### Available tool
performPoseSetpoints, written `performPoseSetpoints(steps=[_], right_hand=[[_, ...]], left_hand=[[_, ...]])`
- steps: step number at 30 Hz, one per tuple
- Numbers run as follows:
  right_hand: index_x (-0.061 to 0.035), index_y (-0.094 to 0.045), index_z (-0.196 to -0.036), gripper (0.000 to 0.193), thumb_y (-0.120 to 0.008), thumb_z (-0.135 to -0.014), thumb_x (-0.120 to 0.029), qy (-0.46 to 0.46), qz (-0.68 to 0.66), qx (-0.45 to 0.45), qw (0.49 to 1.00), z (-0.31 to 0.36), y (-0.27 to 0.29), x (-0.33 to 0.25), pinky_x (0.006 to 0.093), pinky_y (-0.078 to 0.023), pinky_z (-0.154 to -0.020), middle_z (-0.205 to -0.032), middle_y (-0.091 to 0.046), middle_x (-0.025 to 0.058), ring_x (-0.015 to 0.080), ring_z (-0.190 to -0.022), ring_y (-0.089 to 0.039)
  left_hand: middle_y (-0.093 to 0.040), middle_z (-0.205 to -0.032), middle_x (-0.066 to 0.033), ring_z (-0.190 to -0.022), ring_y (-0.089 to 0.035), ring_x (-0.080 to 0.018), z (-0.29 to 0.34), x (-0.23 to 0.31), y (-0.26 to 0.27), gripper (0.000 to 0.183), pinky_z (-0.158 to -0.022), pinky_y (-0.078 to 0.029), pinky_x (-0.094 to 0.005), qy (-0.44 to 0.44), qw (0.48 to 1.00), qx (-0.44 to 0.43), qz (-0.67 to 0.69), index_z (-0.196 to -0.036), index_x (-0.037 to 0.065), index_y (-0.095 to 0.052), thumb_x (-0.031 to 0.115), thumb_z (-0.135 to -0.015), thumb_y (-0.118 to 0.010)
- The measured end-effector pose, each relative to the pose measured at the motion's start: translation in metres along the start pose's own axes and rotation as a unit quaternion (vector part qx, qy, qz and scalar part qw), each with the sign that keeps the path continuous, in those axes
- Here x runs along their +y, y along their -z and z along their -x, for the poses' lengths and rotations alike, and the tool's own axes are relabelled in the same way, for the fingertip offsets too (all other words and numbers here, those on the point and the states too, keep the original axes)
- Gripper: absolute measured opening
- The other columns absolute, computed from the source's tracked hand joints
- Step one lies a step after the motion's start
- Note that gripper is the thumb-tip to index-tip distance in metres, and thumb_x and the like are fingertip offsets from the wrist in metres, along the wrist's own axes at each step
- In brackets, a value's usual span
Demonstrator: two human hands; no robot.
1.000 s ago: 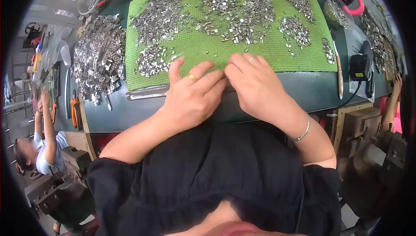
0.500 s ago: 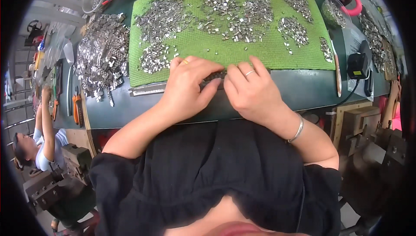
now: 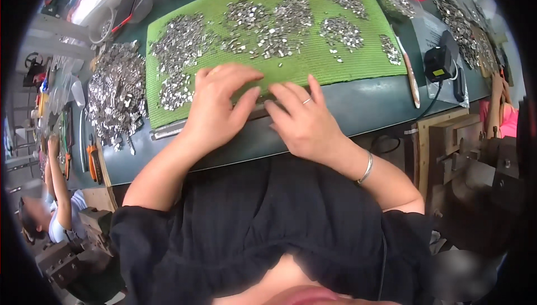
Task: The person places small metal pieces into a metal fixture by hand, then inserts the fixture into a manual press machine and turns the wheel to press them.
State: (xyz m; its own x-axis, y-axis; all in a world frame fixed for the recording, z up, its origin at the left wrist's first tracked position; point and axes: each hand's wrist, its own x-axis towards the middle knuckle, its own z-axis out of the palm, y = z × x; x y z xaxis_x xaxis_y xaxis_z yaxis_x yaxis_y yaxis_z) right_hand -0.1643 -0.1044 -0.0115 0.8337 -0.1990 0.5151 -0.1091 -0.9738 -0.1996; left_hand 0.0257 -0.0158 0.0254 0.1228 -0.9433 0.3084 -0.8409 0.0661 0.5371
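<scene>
A narrow metal bar (image 3: 169,130) lies along the near edge of the green ribbed mat (image 3: 358,73); my hands cover much of its length. My left hand (image 3: 215,106) is over the bar, fingers curved, with a gap between thumb and forefinger. Close beside it, my right hand (image 3: 305,120) has its fingertips at the bar, fingers apart and the little finger raised; its thumb is mostly hidden. Any small part under the fingertips is too small to make out. Beyond my hands, small shiny metal pieces (image 3: 279,39) lie in several heaps on the mat.
Left of the mat is a large pile of metal parts (image 3: 114,95), with orange-handled pliers (image 3: 94,162) nearer me. On the right lie a white-and-brown stick tool (image 3: 411,78) and a black adapter (image 3: 441,64) with a cable. A tub of parts (image 3: 398,0) stands behind. Other people work at both sides.
My left thumb and forefinger have spread apart, and my right fingers have loosened from their closer curl. The whole view has shifted, so the mat appears further left.
</scene>
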Motion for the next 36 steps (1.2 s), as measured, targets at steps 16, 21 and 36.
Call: performPoseSetpoints(steps=[16, 21, 36], right_hand=[[0.0041, -0.055, -0.129, 0.041, -0.054, -0.088, -0.003, -0.222, 0.016, -0.008, 0.975, 0.023, 0.026, 0.117, 0.0573, -0.035, -0.109, -0.142, -0.049, 0.0223, 0.0391, -0.134, -0.046], [0.0082, -0.054, -0.126, 0.045, -0.055, -0.082, 0.001, -0.182, -0.017, 0.018, 0.983, 0.03, 0.021, 0.089, 0.053, -0.036, -0.11, -0.14, -0.051, 0.0219, 0.0386, -0.133, -0.048], [0.0036, -0.064, -0.109, 0.029, -0.058, -0.081, 0.008, -0.125, -0.104, 0.13, 0.978, 0.028, 0.033, 0.083, 0.0474, -0.045, -0.099, -0.119, -0.063, 0.0178, 0.0361, -0.115, -0.06]], left_hand=[[-0.032, -0.158, -0.0214, -0.147, -0.03, -0.0354, -0.113, 0.03, -0.086, 0.083, -0.116, -0.014, -0.0674, -0.12, 0.954, -0.205, -0.183, -0.149, -0.006, -0.033, 0.056, -0.096, -0.05], [-0.038, -0.152, -0.022, -0.141, -0.039, -0.0367, -0.088, 0.035, -0.067, 0.075, -0.116, -0.018, -0.0641, -0.152, 0.956, -0.204, -0.144, -0.14, -0.007, -0.043, 0.051, -0.095, -0.056], [-0.064, -0.101, -0.0039, -0.106, -0.06, -0.0258, -0.091, 0.013, -0.043, 0.013, -0.108, -0.029, -0.065, -0.124, 0.982, -0.054, -0.134, -0.095, 0.014, -0.074, 0.016, -0.082, -0.073]])
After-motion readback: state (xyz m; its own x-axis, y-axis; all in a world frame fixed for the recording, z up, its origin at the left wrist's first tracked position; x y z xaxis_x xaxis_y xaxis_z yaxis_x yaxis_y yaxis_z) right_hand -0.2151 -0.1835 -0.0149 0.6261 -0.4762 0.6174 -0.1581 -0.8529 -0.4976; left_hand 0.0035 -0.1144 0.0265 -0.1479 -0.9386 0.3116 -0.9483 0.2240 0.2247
